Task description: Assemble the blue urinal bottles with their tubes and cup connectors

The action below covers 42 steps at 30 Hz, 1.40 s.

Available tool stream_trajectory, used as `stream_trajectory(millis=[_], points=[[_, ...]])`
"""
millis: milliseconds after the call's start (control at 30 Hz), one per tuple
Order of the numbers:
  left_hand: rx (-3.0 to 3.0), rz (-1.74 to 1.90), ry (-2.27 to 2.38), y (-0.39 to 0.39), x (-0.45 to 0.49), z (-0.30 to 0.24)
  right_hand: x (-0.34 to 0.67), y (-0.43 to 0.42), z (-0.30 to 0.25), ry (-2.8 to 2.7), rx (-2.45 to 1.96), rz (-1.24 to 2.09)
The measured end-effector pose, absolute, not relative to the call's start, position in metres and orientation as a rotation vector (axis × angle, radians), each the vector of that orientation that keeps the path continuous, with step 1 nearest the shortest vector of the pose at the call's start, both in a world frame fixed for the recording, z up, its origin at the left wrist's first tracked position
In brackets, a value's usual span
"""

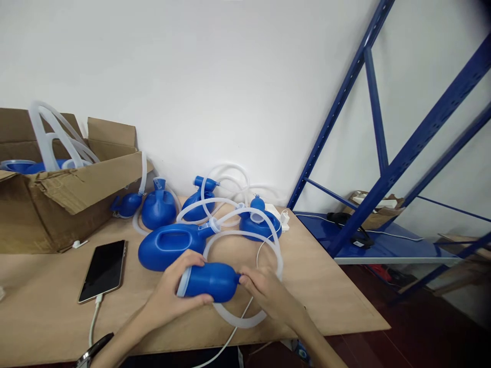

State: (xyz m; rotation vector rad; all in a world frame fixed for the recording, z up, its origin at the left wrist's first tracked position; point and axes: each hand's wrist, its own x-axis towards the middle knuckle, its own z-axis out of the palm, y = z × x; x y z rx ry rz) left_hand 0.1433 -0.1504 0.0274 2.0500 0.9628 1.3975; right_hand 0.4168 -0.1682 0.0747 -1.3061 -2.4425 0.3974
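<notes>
My left hand wraps round a blue plastic funnel cup, gripping it near its pale rim. The cup lies sideways over the front of the table, its narrow end to the right. At that end my right hand has its fingers closed on the short spout; whether a tube end is also inside them is hidden. Just behind the cup lies a blue urinal bottle with a handle opening, tipped on its side. A translucent tube runs from its capped neck and loops behind and below my hands.
Several more blue bottles with tubes stand along the wall. At left is an open cardboard box holding more bottles and tubing. A phone with a charging cable lies on the wooden table. A blue metal shelf stands at right.
</notes>
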Motion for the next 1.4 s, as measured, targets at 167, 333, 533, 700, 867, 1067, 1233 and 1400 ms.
stream_trajectory(millis=[167,333,533,700,867,1067,1233,1400], points=[[1.584,1.546,1.371,-0.148,0.141,0.028,0.431,-0.18,0.053,-1.858,-1.098,0.119],[1.439,1.51,1.388,-0.158,0.141,0.03,0.43,-0.193,-0.008,-1.174,-1.2,0.671],[1.419,1.497,1.337,-0.164,0.147,0.026,0.414,-0.166,-0.02,-0.711,-0.96,1.235],[1.415,1.482,1.353,-0.166,0.146,0.02,0.418,-0.154,-0.015,-0.585,-0.778,1.214],[1.493,1.46,1.4,-0.163,0.141,0.014,0.414,-0.159,-0.022,-0.566,-0.813,1.174],[1.561,1.401,1.406,-0.159,0.134,0.004,0.403,-0.162,-0.018,-0.512,-0.778,1.127],[1.551,1.39,1.406,-0.162,0.132,0.006,0.397,-0.159,-0.022,-0.502,-0.776,1.09],[1.545,1.421,1.43,-0.164,0.131,0.004,0.395,-0.159,-0.024,-0.447,-0.738,1.097]])
